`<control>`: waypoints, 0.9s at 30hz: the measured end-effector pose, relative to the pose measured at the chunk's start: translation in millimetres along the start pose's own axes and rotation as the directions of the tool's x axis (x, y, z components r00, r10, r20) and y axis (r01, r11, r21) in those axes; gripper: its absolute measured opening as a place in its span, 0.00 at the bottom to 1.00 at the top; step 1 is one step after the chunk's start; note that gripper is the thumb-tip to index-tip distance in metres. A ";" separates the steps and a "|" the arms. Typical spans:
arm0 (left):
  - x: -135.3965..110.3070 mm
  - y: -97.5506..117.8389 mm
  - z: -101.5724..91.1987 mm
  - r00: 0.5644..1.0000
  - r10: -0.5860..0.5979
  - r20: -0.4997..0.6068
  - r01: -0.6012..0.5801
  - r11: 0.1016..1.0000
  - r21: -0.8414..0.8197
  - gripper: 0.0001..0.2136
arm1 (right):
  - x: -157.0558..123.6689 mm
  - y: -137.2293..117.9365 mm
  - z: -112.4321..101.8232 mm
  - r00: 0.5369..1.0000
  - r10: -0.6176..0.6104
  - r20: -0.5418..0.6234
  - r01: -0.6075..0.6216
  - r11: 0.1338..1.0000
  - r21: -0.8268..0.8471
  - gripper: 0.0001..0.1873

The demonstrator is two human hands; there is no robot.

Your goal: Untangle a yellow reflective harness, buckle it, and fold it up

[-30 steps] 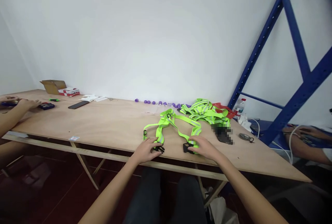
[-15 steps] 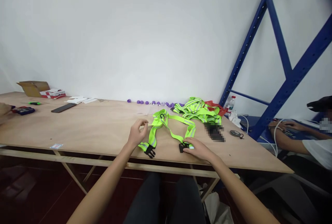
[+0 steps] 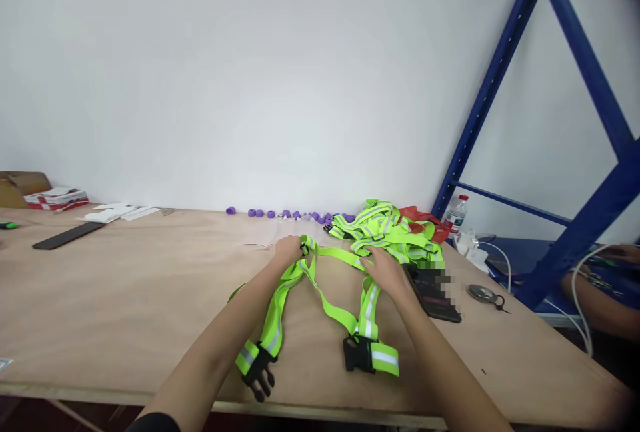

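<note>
A neon-green reflective strap harness [image 3: 320, 299] lies spread on the plywood table [image 3: 125, 299], its two black buckles [image 3: 357, 355] near the front edge. My left hand [image 3: 289, 248] is closed on the far top of the harness. My right hand [image 3: 383, 269] rests fingers-down on the right strap's upper end, at the edge of a pile of more green harnesses [image 3: 385, 229].
A black phone [image 3: 434, 292] lies right of my right hand, with a round metal piece [image 3: 483, 294] beyond. Purple caps [image 3: 280, 213] line the wall. A water bottle [image 3: 456, 213], blue rack [image 3: 575, 232], another person's arm [image 3: 605, 299] at right. Black flat bar [image 3: 67, 235] far left.
Both hands moved away from the buckles up to the far end of the harness. The view has come closer to the table and tilted down.
</note>
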State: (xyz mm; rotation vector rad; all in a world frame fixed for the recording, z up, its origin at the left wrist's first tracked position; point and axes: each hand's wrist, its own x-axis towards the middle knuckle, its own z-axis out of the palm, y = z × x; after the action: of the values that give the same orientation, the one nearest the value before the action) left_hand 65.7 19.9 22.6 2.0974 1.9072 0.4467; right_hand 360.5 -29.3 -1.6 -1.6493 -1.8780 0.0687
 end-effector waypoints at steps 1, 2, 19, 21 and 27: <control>2.8 0.1 1.0 1.000 -0.006 -0.007 0.005 1.000 -0.024 0.16 | 3.7 1.2 7.0 1.000 0.027 0.009 -0.027 1.000 -0.002 0.16; 4.6 -0.3 0.3 1.000 -0.009 -0.021 0.008 0.998 -0.058 0.16 | 5.6 1.5 13.3 0.998 0.054 0.019 -0.054 0.999 0.000 0.14; -12.6 -11.7 -89.6 0.964 -0.085 -0.251 -0.197 0.406 -0.893 0.20 | 13.9 -30.5 -49.0 0.968 0.124 0.220 -0.249 0.605 0.757 0.24; -16.4 -12.4 -102.7 0.969 -0.086 -0.230 -0.191 0.323 -0.927 0.19 | 12.6 -40.3 -67.3 0.953 0.053 0.298 -0.284 0.502 0.817 0.29; -46.2 -20.9 -126.5 0.999 -0.024 -0.033 -0.030 0.133 -0.991 0.11 | 14.4 -80.1 -101.2 0.938 -0.063 0.341 -0.317 0.238 0.918 0.32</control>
State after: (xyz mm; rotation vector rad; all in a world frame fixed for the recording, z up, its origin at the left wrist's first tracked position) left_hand -8.2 -24.9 128.0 1.0672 0.9293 1.3282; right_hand 338.9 -69.6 119.9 -0.8287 -1.2772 1.3938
